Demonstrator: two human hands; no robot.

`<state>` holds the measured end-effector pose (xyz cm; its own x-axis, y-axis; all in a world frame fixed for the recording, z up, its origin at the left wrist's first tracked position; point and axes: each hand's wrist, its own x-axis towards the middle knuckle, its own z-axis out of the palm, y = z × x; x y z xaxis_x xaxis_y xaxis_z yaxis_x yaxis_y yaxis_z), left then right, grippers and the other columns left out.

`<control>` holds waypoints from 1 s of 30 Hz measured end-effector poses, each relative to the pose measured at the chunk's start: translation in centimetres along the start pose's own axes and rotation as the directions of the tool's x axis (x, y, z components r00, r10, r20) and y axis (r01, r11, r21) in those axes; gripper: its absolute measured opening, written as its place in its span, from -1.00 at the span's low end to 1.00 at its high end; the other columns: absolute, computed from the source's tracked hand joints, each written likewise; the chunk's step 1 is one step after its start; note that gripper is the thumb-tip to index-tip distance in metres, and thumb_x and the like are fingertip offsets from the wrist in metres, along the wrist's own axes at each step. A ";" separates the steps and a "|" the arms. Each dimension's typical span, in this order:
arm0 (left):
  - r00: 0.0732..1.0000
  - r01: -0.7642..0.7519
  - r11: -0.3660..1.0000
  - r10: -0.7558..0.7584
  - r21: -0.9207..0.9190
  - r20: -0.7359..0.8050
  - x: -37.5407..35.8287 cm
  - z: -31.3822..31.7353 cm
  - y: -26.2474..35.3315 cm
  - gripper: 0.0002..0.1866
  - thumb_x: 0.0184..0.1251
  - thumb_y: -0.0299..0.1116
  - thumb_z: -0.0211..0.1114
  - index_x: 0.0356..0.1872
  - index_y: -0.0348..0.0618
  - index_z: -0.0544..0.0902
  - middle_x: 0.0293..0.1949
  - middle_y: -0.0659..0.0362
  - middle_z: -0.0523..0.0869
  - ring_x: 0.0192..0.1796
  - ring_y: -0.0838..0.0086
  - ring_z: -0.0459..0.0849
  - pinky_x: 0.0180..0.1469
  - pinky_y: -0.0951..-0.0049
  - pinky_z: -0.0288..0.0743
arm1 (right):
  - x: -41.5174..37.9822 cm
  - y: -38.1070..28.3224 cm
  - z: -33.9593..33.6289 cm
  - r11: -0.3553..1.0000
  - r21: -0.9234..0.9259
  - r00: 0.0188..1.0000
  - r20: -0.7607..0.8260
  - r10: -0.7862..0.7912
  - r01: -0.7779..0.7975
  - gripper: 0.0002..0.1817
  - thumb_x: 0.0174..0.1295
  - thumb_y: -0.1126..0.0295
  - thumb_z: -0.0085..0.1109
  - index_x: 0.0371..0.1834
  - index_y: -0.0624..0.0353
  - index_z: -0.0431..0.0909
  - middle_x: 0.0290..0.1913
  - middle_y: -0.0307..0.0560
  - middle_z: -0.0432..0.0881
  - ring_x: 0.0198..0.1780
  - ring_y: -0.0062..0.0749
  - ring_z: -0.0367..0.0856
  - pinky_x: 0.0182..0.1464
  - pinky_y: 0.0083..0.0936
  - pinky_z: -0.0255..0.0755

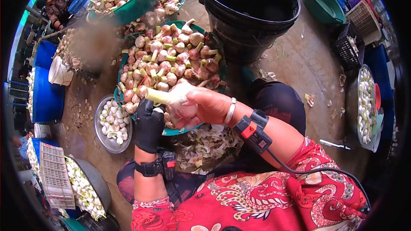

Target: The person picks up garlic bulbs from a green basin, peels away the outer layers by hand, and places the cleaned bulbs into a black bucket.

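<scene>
A garlic bulb [182, 102] with a thick pale stem pointing left is held over the near side of a green basin. My right hand [209, 105], bare with a bangle at the wrist, grips the bulb from the right. My left hand [149, 126], in a black glove, is closed right beside the bulb, below its stem. A small whitish bit shows at the left fingertips; what those fingers hold is hidden. Whole garlic bulbs [165, 62] with cut stems fill the green basin [223, 70] just beyond my hands.
Peeled cloves lie in a metal bowl [101, 134] at left. Loose skins [209, 145] cover the floor before my lap. A large black bucket [239, 28] stands behind the basin. Another green tub [141, 10] of garlic is at the back. A person [60, 2] sits far left.
</scene>
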<state>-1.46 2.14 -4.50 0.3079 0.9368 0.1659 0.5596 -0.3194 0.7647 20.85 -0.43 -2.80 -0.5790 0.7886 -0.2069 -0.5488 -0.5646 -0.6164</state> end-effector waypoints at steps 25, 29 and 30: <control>0.919 0.116 0.424 -0.389 -0.898 -0.065 -0.4 -1.7 0.0 -0.71 0.39 -0.52 0.14 0.09 -0.35 0.56 0.04 0.00 0.62 0.06 0.34 0.63 0.14 0.30 0.55 | 0.3 -0.6 0.2 0.964 -0.236 0.977 -0.142 -0.157 0.121 -0.86 0.27 0.51 0.10 -0.13 0.16 0.47 -0.32 -0.20 0.61 -0.40 -0.58 0.56 -0.32 -0.57 0.49; 0.940 0.063 0.584 -0.307 -0.810 -0.148 -0.8 -2.0 -0.9 -0.67 0.31 -0.59 0.20 0.10 -0.33 0.54 0.11 -0.01 0.58 0.13 0.31 0.59 0.17 0.28 0.55 | -0.5 4.1 -2.6 -0.038 -0.996 0.982 0.079 0.169 0.087 -0.78 0.13 0.27 0.29 -0.26 0.17 0.60 -0.41 -0.01 0.64 -0.35 -0.40 0.66 -0.26 -0.43 0.53; 0.962 0.018 0.708 -0.204 -0.706 -0.180 -0.7 -1.8 -0.2 -0.67 0.30 -0.57 0.22 0.08 -0.35 0.54 0.10 0.00 0.58 0.10 0.31 0.61 0.16 0.29 0.56 | -0.5 3.4 -2.2 -0.204 -0.973 0.958 0.047 0.284 0.109 -0.74 0.12 0.21 0.32 -0.32 0.18 0.61 -0.43 0.01 0.64 -0.41 -0.39 0.66 -0.31 -0.42 0.53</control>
<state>-3.18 1.77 -3.70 0.0440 0.9923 0.1157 -0.1414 -0.1085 0.9840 20.55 -2.21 -6.50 -0.7391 0.5830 -0.3374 0.6357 0.4379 -0.6357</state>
